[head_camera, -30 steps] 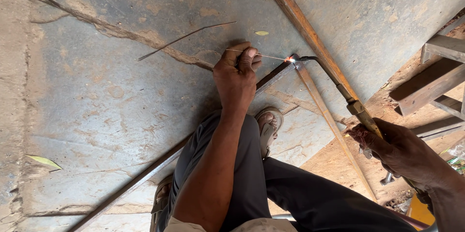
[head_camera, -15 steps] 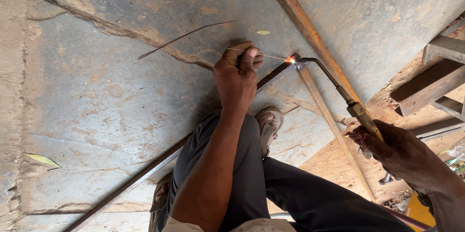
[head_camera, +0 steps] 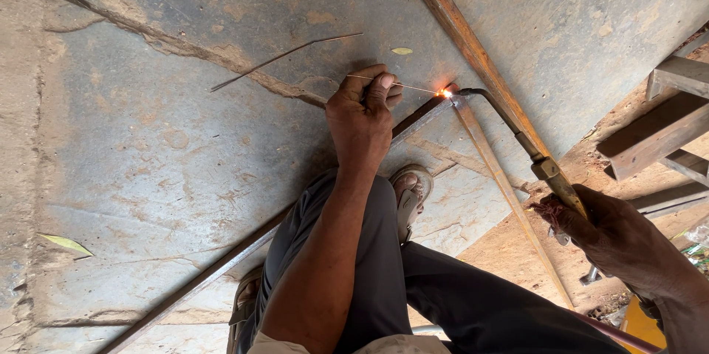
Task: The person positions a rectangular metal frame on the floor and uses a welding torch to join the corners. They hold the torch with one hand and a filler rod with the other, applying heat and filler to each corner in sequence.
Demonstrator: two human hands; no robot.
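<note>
A thin filler rod (head_camera: 413,86), pinched between thumb and fingers of the left hand (head_camera: 362,114), feeds into the glowing joint (head_camera: 444,92) where two slim steel bars (head_camera: 484,151) meet on the cracked concrete floor (head_camera: 148,140). The wire looks light and springy, best held well back from its hot tip. The right hand (head_camera: 613,232) is wrapped tightly around the brass gas torch (head_camera: 532,154), a rigid tool gripped at its handle.
</note>
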